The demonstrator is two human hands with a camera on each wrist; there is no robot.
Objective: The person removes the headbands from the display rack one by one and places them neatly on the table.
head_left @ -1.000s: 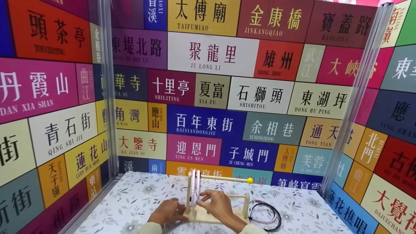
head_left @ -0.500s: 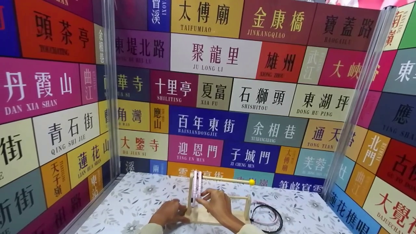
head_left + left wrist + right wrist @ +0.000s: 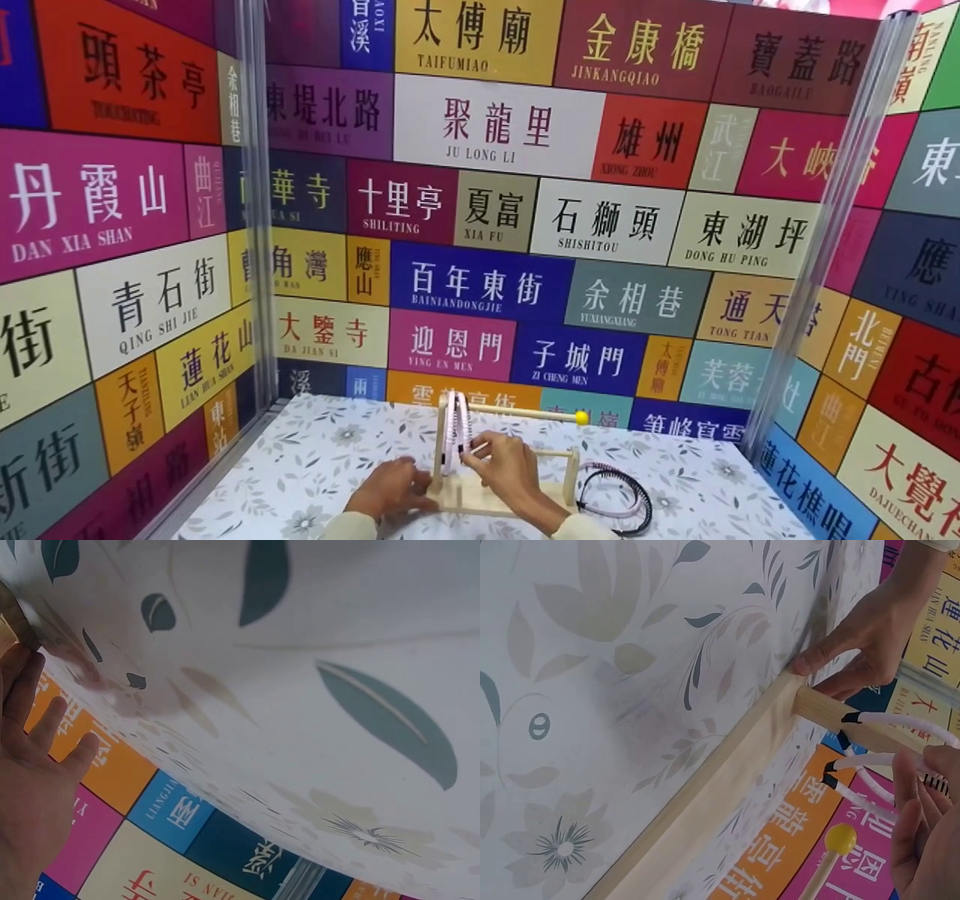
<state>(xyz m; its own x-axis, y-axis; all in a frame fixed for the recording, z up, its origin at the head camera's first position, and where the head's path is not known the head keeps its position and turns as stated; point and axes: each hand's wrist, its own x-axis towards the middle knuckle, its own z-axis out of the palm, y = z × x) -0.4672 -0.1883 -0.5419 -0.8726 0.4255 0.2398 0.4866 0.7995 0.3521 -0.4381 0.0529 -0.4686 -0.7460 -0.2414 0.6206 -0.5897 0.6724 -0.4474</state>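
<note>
A wooden headband stand (image 3: 472,499) with two dowels sits on the table. Pale pink-white headbands (image 3: 448,439) with black tips hang at the left end of its upper dowel. In the head view my right hand (image 3: 510,469) pinches the lower end of the nearest one between thumb and fingers. The right wrist view shows the black-tipped headband ends (image 3: 866,760) beside that hand. My left hand (image 3: 390,487) grips the left end of the base, thumb on its near edge. In the left wrist view, my left fingertips (image 3: 26,664) meet the wood.
A yellow ball (image 3: 581,418) caps the upper dowel's right end. Black and pale headbands (image 3: 637,499) lie right of the stand on the floral-covered table (image 3: 285,457). Colourful sign-printed panels (image 3: 480,285) with clear corner posts enclose the table's back and sides.
My right hand has shifted slightly right, drawing the nearest headband's lower end away from the other beside it. The left hand stays at the stand's base.
</note>
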